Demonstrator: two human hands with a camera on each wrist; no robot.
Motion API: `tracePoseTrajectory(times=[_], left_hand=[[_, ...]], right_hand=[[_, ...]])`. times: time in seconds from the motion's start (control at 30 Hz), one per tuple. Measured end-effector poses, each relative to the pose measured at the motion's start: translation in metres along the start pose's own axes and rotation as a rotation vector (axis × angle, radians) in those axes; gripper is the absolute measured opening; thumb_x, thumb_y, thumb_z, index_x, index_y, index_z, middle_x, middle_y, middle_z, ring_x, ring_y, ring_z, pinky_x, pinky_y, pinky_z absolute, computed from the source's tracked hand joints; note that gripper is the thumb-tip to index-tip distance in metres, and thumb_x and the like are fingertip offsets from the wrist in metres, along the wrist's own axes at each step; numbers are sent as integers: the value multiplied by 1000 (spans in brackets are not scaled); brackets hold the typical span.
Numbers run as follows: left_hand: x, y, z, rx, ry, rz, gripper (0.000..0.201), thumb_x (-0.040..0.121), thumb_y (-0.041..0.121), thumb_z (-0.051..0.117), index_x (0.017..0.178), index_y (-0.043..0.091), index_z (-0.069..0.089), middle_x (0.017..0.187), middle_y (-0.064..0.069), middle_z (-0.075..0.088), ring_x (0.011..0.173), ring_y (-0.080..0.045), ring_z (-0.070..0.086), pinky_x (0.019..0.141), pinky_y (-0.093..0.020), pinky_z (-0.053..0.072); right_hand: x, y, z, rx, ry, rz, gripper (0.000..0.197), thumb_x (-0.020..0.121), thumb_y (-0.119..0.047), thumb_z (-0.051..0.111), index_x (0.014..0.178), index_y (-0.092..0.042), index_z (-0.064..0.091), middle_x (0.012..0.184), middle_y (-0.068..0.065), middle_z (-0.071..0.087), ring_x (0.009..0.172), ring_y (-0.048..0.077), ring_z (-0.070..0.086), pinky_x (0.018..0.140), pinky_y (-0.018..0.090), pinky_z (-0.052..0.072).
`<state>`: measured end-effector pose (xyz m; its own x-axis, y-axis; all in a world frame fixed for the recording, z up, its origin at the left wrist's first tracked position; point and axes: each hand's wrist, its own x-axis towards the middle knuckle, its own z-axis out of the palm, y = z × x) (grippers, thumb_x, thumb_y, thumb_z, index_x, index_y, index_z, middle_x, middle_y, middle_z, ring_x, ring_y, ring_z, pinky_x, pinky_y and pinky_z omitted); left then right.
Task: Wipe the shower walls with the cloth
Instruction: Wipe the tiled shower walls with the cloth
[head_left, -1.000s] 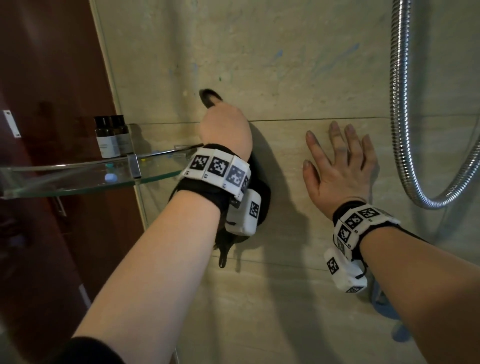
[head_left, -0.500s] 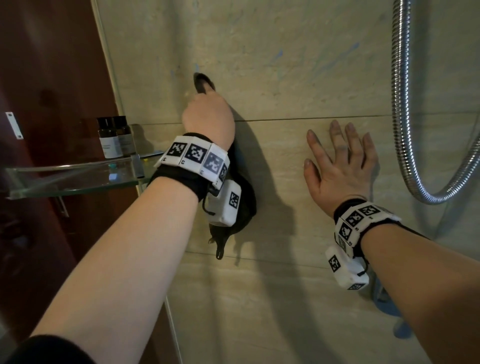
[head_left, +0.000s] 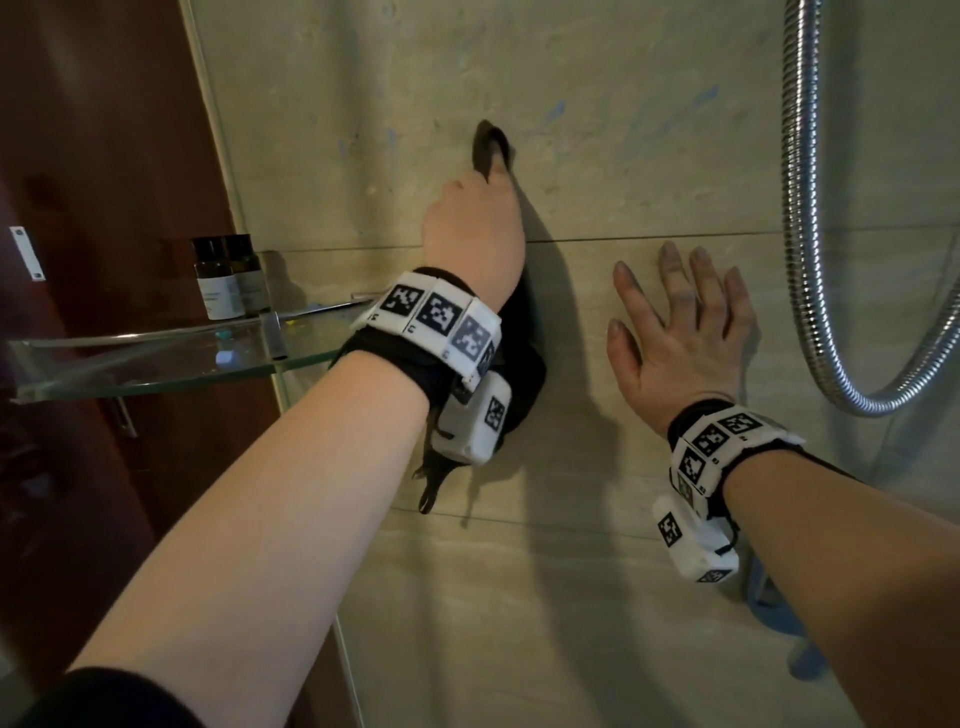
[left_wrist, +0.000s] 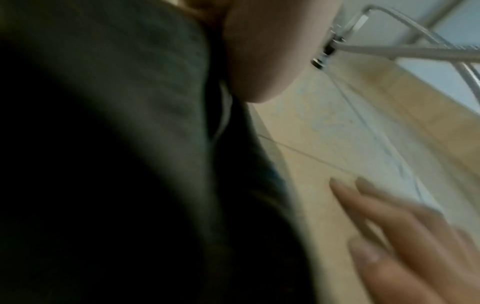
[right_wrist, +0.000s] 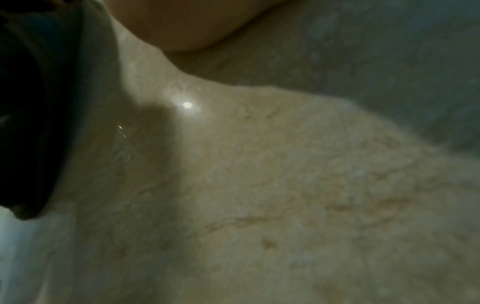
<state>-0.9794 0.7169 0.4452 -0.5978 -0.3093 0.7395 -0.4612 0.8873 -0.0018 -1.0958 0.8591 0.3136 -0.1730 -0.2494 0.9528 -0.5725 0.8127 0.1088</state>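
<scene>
Cloth (head_left: 524, 358), dark and bunched, sits pressed against the beige shower wall (head_left: 597, 597) under the left hand (head_left: 475, 228), whose fingers curl round it; one tip of the fabric pokes up above the knuckles and a loose tail hangs below the wrist. In the left wrist view the same dark fabric fills most of the picture, blurred. The right hand (head_left: 680, 332) lies flat on the wall just to the right of the cloth, fingers (head_left: 670, 275) straight and slightly spread, holding nothing. A ribbed metal shower hose (head_left: 800, 208) loops down the wall on the far right. To the left, a glass shelf (head_left: 130, 358) carries two small dark bottles (head_left: 226, 275), with a dark brown panel (head_left: 93, 156) behind it.
</scene>
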Motion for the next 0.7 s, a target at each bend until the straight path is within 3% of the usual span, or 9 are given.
tracePoseTrajectory(times=[0.07,0.17,0.23,0.37,0.5,0.7], left_hand=[[3,-8,2,62,1,26,58,100,5,31,153,4,9,136,-20,46,121,-35,48,90,-41,42],[9,-30,-10,49,-11,-163,58,100,5,31,152,2,7,137,-21,47,122,-36,49,92,-42,43],[8,-33,-11,51,-18,-197,61,100,4,33,152,0,2,136,-21,48,120,-35,51,89,-41,45],[-8,-18,4,144,-51,-1,59,100,3,31,151,-4,2,128,-20,53,112,-32,54,72,-35,38],[-11,-22,1,212,-71,83,57,100,3,30,151,-4,6,128,-21,52,112,-33,53,70,-34,34],[-14,-25,-8,170,-122,91,58,100,2,29,151,-4,3,127,-19,52,112,-32,54,71,-34,36]], right_hand=[[0,0,-1,3,-5,-2,56,97,-47,27,150,-30,21,156,10,19,143,29,9,115,46,-5],[0,0,0,0,1,0,56,97,-46,28,150,-30,21,156,10,19,142,29,10,115,46,-4],[0,0,1,-8,7,-6,57,97,-46,27,150,-30,19,155,11,20,142,28,10,115,46,-4],[0,1,0,-32,-5,-4,57,97,-47,26,151,-29,17,156,11,21,142,28,9,115,44,-6],[1,1,-1,-48,-8,-7,58,97,-47,26,150,-30,12,156,12,20,142,28,9,115,44,-7],[1,-10,-10,-33,7,-65,53,94,-30,35,144,-14,37,148,20,31,138,39,17,115,50,-2]])
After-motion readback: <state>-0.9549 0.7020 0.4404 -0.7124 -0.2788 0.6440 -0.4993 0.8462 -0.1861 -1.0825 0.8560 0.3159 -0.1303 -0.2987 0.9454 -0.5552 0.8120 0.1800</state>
